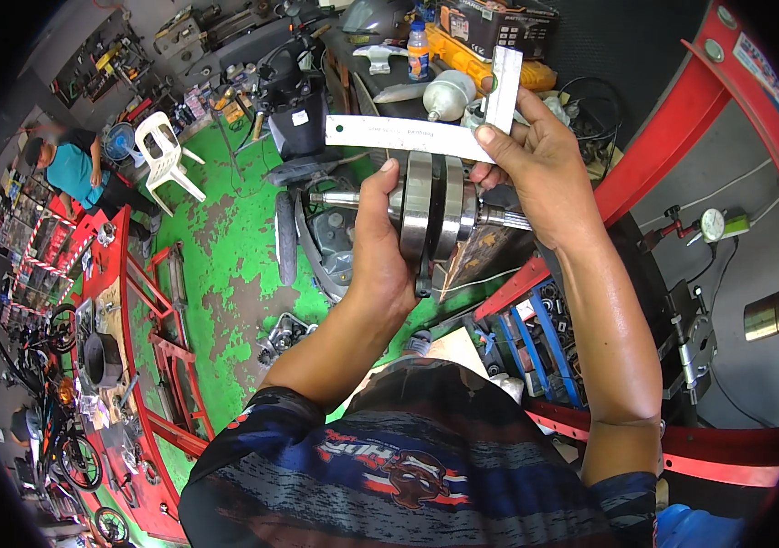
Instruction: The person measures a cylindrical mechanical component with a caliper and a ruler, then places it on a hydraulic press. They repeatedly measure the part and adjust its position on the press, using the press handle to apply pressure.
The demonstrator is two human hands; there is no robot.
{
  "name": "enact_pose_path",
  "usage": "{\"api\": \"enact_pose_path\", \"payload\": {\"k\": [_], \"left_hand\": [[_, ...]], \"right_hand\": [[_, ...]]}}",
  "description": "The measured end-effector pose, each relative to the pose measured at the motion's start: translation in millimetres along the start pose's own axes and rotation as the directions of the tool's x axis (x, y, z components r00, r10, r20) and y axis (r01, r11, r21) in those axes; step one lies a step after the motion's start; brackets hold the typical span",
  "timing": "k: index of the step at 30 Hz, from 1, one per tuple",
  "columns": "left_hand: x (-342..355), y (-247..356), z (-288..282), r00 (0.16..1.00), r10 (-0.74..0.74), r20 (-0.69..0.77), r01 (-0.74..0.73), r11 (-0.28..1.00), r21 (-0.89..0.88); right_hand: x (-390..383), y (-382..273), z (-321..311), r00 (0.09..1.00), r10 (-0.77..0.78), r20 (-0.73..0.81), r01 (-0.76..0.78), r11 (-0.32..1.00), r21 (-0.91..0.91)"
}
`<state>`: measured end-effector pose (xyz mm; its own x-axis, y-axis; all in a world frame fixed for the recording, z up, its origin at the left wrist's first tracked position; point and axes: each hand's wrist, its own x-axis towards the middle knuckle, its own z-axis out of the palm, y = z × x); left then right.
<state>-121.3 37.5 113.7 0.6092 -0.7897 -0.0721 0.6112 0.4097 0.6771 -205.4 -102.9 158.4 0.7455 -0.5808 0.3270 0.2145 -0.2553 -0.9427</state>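
Steel crankshaft (421, 203) grasped in our left hand (380, 247) above the green floor (211, 224), we pinch a metal square (399, 132) at its upper edge with our right hand (540, 169), apparently a checking step whose next move calls for keeping both steady.

The worn green-painted floor (211, 242) bore a white plastic chair (163, 160), and the long red metal counter (154, 500) held a dark, open-topped bin (97, 361).

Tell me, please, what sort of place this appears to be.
It looks like a motorcycle repair workshop: a crankshaft is in the person's left hand, a dial indicator is at the right, and a motorcycle stands at the far left.
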Motion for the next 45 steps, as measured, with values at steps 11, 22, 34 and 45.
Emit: {"api": "enact_pose_path", "payload": {"k": [11, 22, 34, 45], "left_hand": [[19.8, 2.4, 3.2, 0.999, -0.038, -0.021, 0.038, 0.999, 0.003], [37.5, 0.4, 0.5, 0.999, -0.054, -0.002, 0.054, 0.999, 0.009], [67.5, -6.9, -48.2, 0.998, -0.056, -0.033, 0.056, 0.998, 0.016], [84.8, -17.5, -110.5, 0.994, -0.046, -0.099, 0.038, 0.996, -0.085]], "right_hand": [[13.8, 1.4, -3.6, 0.999, 0.039, -0.03, -0.04, 0.998, -0.037], [23.8, 11.3, -8.0, 0.998, 0.037, -0.045, -0.039, 0.999, -0.033], [93.3, 69.5, -77.0, 0.895, -0.19, -0.402, 0.01, 0.913, -0.409], [144.1, 221.3, -126.7, 0.867, -0.142, -0.477, -0.399, 0.374, -0.837]]}}
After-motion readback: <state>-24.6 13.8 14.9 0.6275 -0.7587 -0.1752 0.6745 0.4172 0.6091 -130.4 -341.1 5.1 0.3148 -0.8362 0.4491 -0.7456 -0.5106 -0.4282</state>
